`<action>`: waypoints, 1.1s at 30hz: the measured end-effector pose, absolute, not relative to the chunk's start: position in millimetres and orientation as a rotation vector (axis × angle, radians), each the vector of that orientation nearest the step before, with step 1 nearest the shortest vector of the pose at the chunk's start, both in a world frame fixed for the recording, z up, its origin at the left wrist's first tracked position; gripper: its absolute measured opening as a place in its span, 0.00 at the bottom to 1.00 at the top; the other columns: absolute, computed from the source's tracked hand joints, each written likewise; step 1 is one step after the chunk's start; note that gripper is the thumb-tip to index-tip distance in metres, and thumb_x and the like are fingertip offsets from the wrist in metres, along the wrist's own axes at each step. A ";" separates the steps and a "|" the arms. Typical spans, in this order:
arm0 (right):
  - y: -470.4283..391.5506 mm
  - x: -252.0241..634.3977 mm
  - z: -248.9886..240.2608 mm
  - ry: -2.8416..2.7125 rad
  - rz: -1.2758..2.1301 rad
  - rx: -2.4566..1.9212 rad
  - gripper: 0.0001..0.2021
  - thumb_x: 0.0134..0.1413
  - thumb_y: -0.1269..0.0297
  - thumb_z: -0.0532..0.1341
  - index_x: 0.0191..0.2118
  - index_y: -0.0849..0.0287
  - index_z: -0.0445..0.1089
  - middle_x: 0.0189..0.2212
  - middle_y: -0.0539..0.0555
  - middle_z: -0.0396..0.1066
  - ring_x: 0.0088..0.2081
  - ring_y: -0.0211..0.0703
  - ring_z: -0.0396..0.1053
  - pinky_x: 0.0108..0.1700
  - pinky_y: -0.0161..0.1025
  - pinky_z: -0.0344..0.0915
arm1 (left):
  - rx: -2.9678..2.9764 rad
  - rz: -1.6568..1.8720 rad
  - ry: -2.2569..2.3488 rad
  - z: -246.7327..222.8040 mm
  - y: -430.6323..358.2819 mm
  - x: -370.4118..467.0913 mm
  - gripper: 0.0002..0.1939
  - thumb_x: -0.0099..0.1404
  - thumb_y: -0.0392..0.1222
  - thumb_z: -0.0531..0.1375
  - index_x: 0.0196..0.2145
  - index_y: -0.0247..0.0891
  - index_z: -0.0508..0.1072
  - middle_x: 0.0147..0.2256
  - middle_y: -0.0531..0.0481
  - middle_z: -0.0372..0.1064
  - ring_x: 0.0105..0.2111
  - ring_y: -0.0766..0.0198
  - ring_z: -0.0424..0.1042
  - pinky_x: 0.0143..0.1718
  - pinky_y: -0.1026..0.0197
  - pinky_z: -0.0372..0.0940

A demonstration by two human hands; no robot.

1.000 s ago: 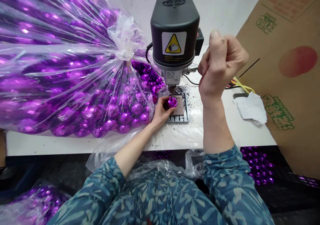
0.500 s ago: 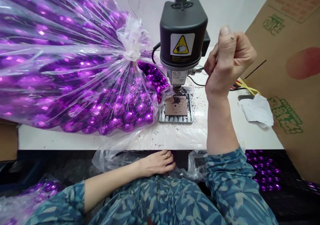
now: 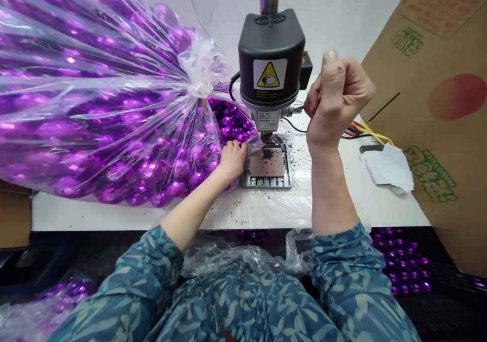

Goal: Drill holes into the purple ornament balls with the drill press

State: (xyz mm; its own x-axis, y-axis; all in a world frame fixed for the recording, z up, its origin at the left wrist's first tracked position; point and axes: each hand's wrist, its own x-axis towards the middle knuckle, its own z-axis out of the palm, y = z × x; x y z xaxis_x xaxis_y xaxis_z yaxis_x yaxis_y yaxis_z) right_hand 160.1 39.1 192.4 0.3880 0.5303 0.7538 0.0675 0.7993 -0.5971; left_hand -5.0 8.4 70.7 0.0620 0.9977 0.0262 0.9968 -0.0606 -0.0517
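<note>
My right hand (image 3: 338, 101) is closed in a fist around the lever handle of a small black drill press (image 3: 272, 60); the fingers cover most of that handle. My left hand (image 3: 233, 158) lies at the near edge of a heap of shiny purple faceted balls (image 3: 231, 118), left of the drill's base. Its fingers bend down and away, with their tips hidden, so whether they grip a ball does not show. Under the chuck, a brown square board (image 3: 266, 167) rests on the slotted metal base plate (image 3: 254, 183), dark shavings scattered over it.
A big clear plastic bag (image 3: 114, 129) of purple balls, knotted, fills the left of the white table (image 3: 125, 220). A cardboard box (image 3: 437, 129) stands at right, near a white cloth (image 3: 388, 169) and coloured cables (image 3: 367, 129). More purple balls (image 3: 403, 261) lie below the table edge.
My left hand has moved from my lap, below the table edge, up to the purple balls beside the drill base. My right hand still grips the lever. The view has shifted slightly.
</note>
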 end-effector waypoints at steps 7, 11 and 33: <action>39.3 160.3 189.9 -1.151 0.326 -0.478 0.30 0.55 0.34 0.54 0.22 0.53 0.43 0.12 0.42 0.45 0.15 0.27 0.43 0.19 0.37 0.44 | -2.398 -1.546 -2.068 78.7 -19.2 -14.2 0.20 0.67 0.39 0.62 0.57 0.43 0.69 0.53 0.41 0.69 0.52 0.51 0.72 0.56 0.43 0.69; 38.3 159.5 190.0 -1.167 0.283 -0.543 0.29 0.57 0.35 0.51 0.22 0.53 0.41 0.13 0.42 0.45 0.15 0.28 0.43 0.20 0.37 0.45 | -2.128 -2.950 -2.165 75.3 -45.1 2.2 0.15 0.69 0.46 0.62 0.53 0.47 0.69 0.48 0.47 0.75 0.48 0.58 0.76 0.52 0.49 0.74; 33.8 159.5 189.5 -1.149 0.324 -0.472 0.30 0.54 0.33 0.53 0.21 0.54 0.43 0.12 0.42 0.45 0.14 0.29 0.43 0.20 0.39 0.46 | -1.601 -3.066 -2.187 -3.3 -15.4 25.4 0.30 0.54 0.53 0.74 0.48 0.43 0.65 0.44 0.50 0.75 0.45 0.65 0.76 0.53 0.59 0.67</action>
State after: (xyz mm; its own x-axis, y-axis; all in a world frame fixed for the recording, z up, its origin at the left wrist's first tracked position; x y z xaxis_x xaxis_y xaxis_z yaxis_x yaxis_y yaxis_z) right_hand 159.5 33.8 189.5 0.3805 0.4779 0.7918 -0.0059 0.8574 -0.5146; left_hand 25.4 -15.4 -3.3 -0.3388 0.9404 0.0284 -0.2793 -0.1294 0.9514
